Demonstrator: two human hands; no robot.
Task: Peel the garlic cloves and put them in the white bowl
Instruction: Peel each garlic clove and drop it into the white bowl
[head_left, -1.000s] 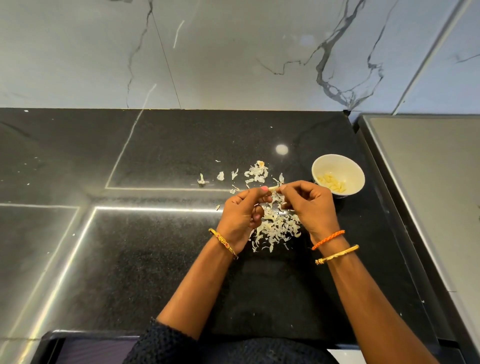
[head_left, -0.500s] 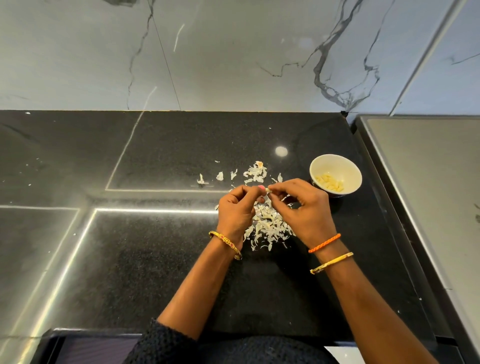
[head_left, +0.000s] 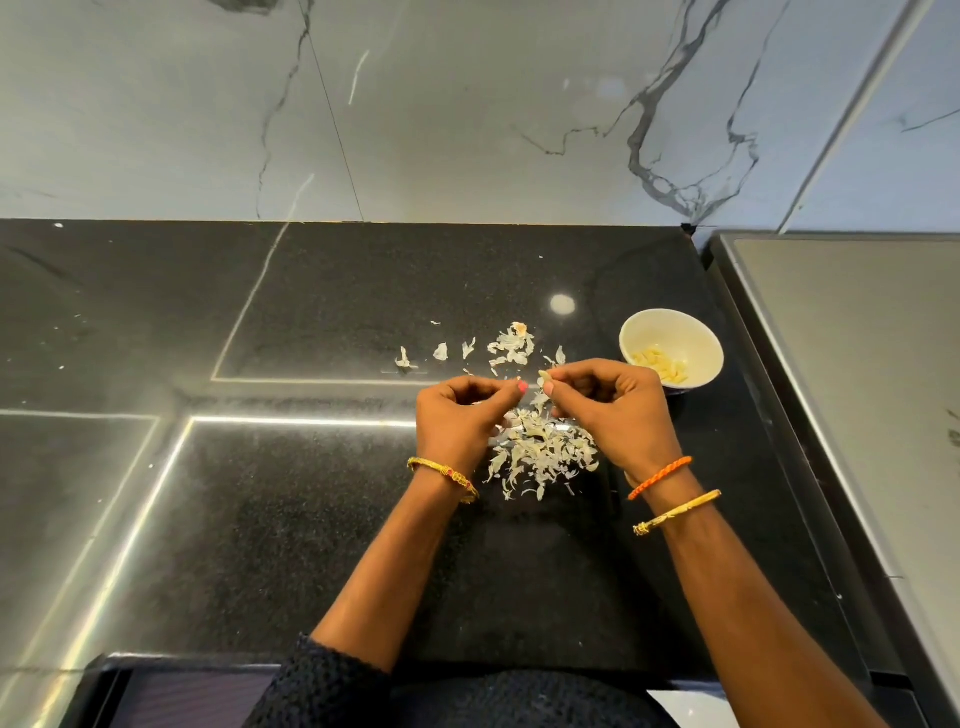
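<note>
Above the heap of papery white garlic skins (head_left: 540, 454), her right hand (head_left: 613, 410) pinches a small pale garlic clove (head_left: 545, 378); her left hand (head_left: 462, 421) is curled, contents hidden. Pinched so lightly, it could slip into the scraps, short of the round white bowl (head_left: 698, 332). Speckled black stone counter (head_left: 260, 519), marble wall (head_left: 467, 104).

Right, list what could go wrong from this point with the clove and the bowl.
1. The garlic clove is only pinched at the tips of the right hand; it could slip into the peel pile and get lost among the scraps.
2. The white bowl sits close beside that wrist, so a careless swing might knock it.
</note>
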